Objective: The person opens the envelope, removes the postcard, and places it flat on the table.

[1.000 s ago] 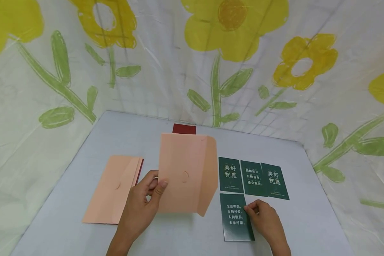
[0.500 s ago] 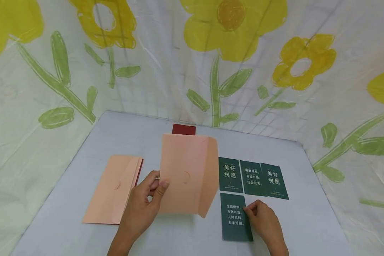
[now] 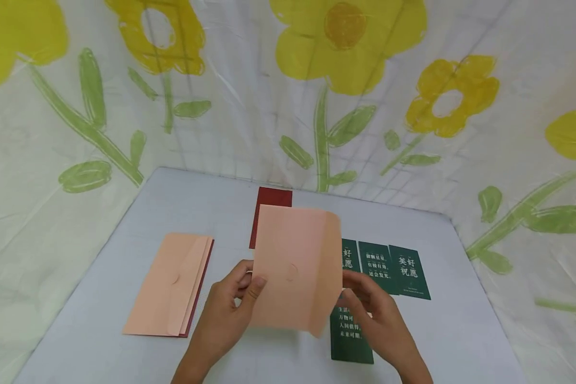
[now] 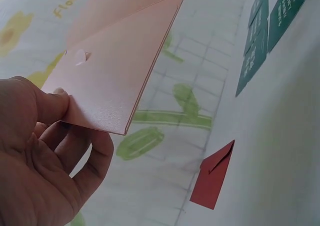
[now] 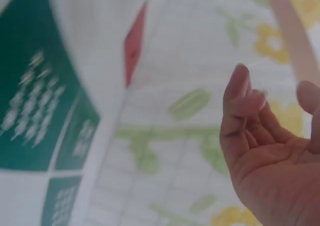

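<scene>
My left hand [image 3: 228,306] pinches a pink envelope [image 3: 288,245] at its left edge, thumb in front and fingers behind, above the table. The envelope's flap, on its right side, is unfolded; the left wrist view shows the half-round slit on the envelope [image 4: 125,60]. My right hand [image 3: 381,317] is beside the flap with fingers bent loosely; the right wrist view shows a gap between its thumb and fingers and nothing held. Beneath that hand lies a green card [image 3: 350,346] with white characters, partly covered by the hand and flap.
Three more green cards [image 3: 409,272] lie in a row behind it, the left one partly covered by the envelope. A red envelope [image 3: 273,197] is at the back of the white table [image 3: 211,197]. Pink envelopes [image 3: 165,288] with a red edge underneath lie stacked at left. A flowered cloth [image 3: 240,117] hangs behind.
My right hand has let go of the front green card and moved up and left to the envelope's flap. My left hand has shifted the envelope slightly right and down, uncovering more red envelope.
</scene>
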A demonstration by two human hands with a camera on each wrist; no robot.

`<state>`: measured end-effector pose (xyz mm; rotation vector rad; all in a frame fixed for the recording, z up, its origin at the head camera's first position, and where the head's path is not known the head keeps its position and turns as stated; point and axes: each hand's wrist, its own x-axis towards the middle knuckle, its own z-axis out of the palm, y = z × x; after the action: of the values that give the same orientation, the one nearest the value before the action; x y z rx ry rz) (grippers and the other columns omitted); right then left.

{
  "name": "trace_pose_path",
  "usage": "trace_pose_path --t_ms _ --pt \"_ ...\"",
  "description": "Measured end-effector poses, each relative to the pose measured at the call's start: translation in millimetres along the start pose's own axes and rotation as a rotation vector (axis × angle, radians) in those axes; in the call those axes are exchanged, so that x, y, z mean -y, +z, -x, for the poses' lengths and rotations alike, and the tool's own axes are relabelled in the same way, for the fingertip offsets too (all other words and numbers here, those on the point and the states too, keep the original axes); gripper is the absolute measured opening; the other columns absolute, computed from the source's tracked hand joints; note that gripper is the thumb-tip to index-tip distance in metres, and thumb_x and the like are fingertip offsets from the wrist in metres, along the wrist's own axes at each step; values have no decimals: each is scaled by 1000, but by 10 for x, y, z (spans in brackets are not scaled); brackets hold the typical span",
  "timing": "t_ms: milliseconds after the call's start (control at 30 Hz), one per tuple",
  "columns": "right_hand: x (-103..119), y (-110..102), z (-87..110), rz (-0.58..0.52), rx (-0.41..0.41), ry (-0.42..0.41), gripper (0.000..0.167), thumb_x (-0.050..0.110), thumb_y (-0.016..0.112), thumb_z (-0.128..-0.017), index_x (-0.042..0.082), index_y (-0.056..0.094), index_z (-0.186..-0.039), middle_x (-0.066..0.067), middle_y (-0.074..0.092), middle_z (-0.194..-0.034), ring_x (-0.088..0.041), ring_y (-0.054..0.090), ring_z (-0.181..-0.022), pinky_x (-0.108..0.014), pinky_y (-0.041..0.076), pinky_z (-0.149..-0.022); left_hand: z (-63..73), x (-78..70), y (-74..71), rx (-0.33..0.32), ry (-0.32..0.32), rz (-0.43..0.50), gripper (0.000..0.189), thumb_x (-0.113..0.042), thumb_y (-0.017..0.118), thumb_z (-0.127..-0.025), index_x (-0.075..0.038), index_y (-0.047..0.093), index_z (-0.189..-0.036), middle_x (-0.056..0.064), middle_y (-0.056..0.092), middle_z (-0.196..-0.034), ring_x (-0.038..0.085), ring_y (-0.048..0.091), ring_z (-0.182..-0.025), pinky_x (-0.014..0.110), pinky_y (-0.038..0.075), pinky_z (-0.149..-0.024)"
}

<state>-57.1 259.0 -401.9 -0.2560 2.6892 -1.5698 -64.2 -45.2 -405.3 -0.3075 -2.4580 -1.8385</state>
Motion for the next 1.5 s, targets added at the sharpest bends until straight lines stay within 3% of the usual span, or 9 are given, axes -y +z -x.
trace_pose_path --t_ms 67,200,333,567,767,933,1033,1200,1500 --pt "116 37 -18 -133 55 -92 36 14 53 -113 17 57 -148 -2 69 -133 -17 70 -102 -35 60 -78 9 -6 43 12 9 4 14 -39 59 -110 -36 63 -122 -20 75 -97 11 68 -80 31 52 -66" --pt "217 131 -32 -281 96 -181 36 -1 48 -111 7 57 -145 -9 70 -122 -22 64 -89 -35 58 -72 24 -6 131 24 61 0 12 -37 57 -110 -34 62 -121 -20 73 -96 8 69 -81 30 54 -72" --pt "277 271 -26 -277 72 -148 36 3 56 -109 11 60 -144 -6 72 -123 -20 69 -96 -35 59 -77 48 -34 208 -6 98 0 20 -37 60 -110 -34 57 -130 -18 72 -104 7 69 -86 30 56 -77" --pt "366 412 6 -270 29 -51 20 8 58 -109 11 69 -126 -10 69 -106 -24 67 -80 -37 59 -66 93 -141 410 -69 146 -171 82 -56 76 -94 -29 34 -160 -11 58 -136 9 63 -109 37 59 -87" --pt "393 420 27 -273 31 -35 20 10 57 -110 13 70 -125 -9 70 -105 -23 67 -76 -36 60 -64 37 -78 419 -183 362 -416 108 -41 89 -85 -11 25 -168 6 61 -133 18 65 -94 38 60 -76" --pt "382 410 21 -315 44 -103 19 5 55 -110 7 69 -122 -10 71 -97 -24 65 -68 -37 59 -59 23 -47 401 -237 459 -513 105 -48 78 -91 -4 21 -168 8 69 -127 17 57 -72 33 54 -65" --pt "361 411 21 -342 52 -130 19 4 52 -111 4 68 -122 -11 72 -92 -24 65 -66 -38 59 -56 16 -34 382 -239 506 -509 98 -49 70 -95 -2 22 -167 1 73 -103 12 51 -65 31 51 -63" --pt "333 437 24 -359 20 -146 19 3 52 -111 4 69 -118 -12 73 -85 -24 63 -60 -38 57 -52 27 -39 359 -198 504 -449 90 -43 73 -94 -10 30 -167 -8 65 -79 6 47 -64 26 48 -60" --pt "393 534 37 -283 -105 -140 12 6 62 -107 8 73 -111 -8 69 -81 -20 60 -53 -35 54 -46 75 -44 340 -99 383 -295 80 -41 73 -98 -22 33 -164 -9 69 -112 7 63 -85 31 56 -71"
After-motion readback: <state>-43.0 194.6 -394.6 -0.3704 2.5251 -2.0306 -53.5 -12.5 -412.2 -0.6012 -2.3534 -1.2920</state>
